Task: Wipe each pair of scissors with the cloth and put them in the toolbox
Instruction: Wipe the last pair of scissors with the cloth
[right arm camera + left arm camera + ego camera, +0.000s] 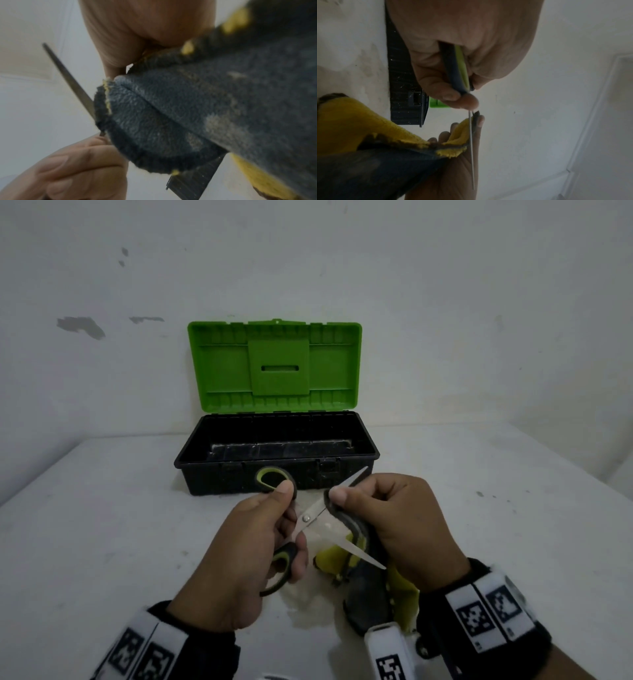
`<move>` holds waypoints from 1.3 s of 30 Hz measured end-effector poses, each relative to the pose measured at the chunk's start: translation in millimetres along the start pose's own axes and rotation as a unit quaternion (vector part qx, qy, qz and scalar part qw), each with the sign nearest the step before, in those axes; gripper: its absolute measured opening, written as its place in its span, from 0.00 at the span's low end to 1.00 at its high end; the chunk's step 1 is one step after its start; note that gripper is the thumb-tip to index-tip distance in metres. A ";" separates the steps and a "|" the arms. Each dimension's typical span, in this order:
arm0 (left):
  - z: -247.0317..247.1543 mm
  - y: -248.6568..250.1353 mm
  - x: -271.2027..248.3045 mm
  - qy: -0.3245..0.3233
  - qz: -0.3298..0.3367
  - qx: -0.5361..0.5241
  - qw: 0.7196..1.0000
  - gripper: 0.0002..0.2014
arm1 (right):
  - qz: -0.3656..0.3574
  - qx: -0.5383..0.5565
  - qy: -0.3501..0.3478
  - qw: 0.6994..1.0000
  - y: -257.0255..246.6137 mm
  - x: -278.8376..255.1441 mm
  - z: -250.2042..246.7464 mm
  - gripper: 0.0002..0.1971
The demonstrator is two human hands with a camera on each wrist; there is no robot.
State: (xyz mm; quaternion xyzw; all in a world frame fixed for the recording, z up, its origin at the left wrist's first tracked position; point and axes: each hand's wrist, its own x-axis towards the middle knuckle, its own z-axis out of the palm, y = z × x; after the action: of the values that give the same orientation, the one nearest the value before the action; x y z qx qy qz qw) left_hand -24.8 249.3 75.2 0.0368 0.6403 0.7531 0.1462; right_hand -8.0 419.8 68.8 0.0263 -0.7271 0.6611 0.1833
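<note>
My left hand (274,529) grips the black-and-green handles of a pair of scissors (310,517), whose blades stand spread apart in front of the toolbox. My right hand (387,518) pinches a grey-and-yellow cloth (363,573) round the upper blade, and the rest of the cloth hangs down to the table. In the left wrist view the handle (458,70) runs through my curled fingers, and a blade (471,148) stands edge-on against the cloth (351,128). The right wrist view shows the cloth (188,108) folded over the blade (68,79).
A black toolbox (212,477) with its green lid (274,364) raised stands at the back of the white table (102,525), against a white wall. Its inside looks empty.
</note>
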 end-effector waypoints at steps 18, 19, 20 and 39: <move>-3.3 -3.5 -2.1 -0.026 -0.048 -0.004 0.999 0.19 | -0.020 -0.015 -0.043 0.999 9.5 -6.1 1.8 0.14; -3.4 -3.4 -2.1 -0.029 -0.047 -0.003 0.998 0.19 | -0.021 -0.013 -0.036 0.999 9.4 -4.2 -0.3 0.16; -3.9 -3.2 -2.1 -0.032 -0.047 -0.001 0.998 0.19 | -0.023 -0.014 -0.022 0.999 9.3 -1.2 -2.6 0.18; -2.8 -2.8 -0.9 -0.020 -0.051 0.007 0.998 0.20 | -0.025 -0.031 0.027 0.999 10.0 17.5 -19.9 0.20</move>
State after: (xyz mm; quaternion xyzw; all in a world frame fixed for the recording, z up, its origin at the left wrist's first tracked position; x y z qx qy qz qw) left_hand -24.1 246.8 72.2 0.0203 0.6440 0.7391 0.1964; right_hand -22.5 443.9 65.7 0.0207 -0.7414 0.6338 0.2197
